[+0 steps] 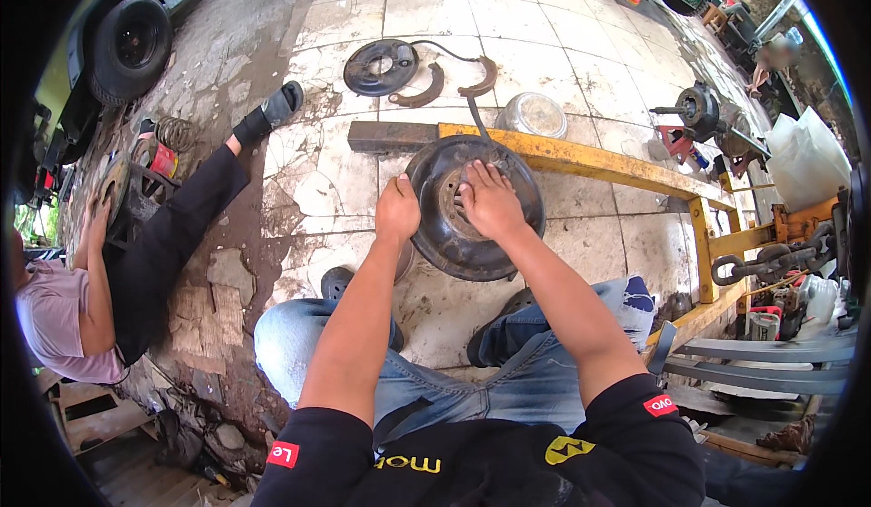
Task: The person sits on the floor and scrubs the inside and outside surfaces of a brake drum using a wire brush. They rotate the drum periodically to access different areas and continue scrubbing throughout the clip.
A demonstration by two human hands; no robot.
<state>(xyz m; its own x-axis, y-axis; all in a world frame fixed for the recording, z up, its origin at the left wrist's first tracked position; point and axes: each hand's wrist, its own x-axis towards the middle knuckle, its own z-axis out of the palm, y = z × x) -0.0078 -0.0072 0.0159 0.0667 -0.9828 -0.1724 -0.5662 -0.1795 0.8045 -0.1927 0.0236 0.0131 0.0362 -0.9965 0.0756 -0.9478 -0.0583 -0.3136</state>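
A black round brake backing plate [445,255] stands tilted in front of me, leaning on a yellow steel beam [581,164]. My left hand [397,208] is closed round its left rim, thumb on top. My right hand [490,200] lies on the plate near its centre hole, fingers stretched out and apart. Whether something thin lies under those fingers, I cannot tell. Beyond the beam, a second backing plate [370,70] lies flat on the tiles. To its right are two curved brake shoes, one nearer [423,92] and one farther [484,79].
A round silvery metal pan [533,115] sits behind the beam. At left, a seated person [68,326] handles a round part, one leg [195,226] stretched toward me. A heavy chain [771,262] hangs at right above grey metal strips [762,366]. A vehicle wheel [134,46] stands far left.
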